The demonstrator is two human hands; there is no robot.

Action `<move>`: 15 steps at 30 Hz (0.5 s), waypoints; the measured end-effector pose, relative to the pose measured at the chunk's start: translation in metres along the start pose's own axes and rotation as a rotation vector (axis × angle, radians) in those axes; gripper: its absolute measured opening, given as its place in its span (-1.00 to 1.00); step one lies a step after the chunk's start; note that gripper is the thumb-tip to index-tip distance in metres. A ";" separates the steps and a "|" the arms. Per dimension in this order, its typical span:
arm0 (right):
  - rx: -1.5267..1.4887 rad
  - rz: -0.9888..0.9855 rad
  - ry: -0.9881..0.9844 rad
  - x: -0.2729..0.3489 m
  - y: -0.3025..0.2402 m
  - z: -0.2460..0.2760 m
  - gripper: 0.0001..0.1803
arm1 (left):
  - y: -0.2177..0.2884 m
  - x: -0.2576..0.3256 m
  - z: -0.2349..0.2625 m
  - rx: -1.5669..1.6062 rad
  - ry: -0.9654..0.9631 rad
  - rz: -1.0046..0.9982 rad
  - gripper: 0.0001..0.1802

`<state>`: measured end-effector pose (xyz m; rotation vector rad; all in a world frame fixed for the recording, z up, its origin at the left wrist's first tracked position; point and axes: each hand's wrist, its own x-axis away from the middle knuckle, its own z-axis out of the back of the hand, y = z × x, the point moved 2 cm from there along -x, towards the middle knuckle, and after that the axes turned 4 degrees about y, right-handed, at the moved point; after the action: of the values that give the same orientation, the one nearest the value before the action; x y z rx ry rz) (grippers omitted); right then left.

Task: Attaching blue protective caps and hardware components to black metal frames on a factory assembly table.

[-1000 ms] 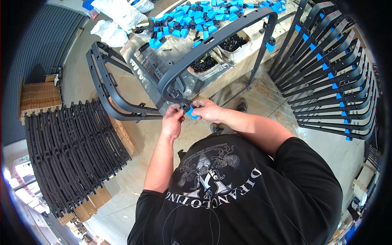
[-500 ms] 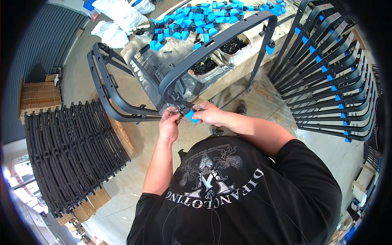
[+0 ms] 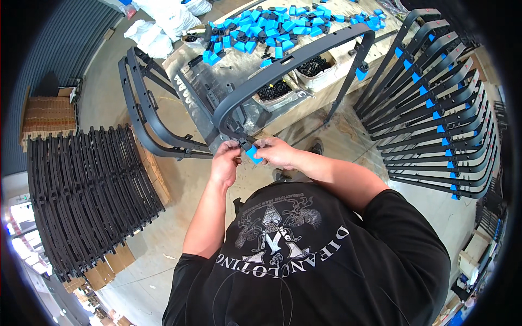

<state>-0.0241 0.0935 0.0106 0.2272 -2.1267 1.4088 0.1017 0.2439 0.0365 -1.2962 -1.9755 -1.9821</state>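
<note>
Head view: right grip [image 3: 276, 152] pinching blue block [image 3: 253, 154]; left grip [image 3: 225, 161] unclear; white-lettered shirt [image 3: 312, 261].

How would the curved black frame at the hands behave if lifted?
The curved black frame is probably stiff: its long arch shows no sag. It may be light for its size, as its bars look slim. One end could swing when lifted by the other, given its long reach.
</note>
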 end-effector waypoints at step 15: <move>-0.006 -0.063 -0.004 -0.005 0.003 -0.001 -0.58 | -0.014 -0.010 0.013 0.147 0.087 0.059 -0.91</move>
<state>-0.0207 0.0947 0.0054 0.2927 -2.1080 1.3668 0.1066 0.2526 0.0179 -1.1996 -1.9777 -1.7971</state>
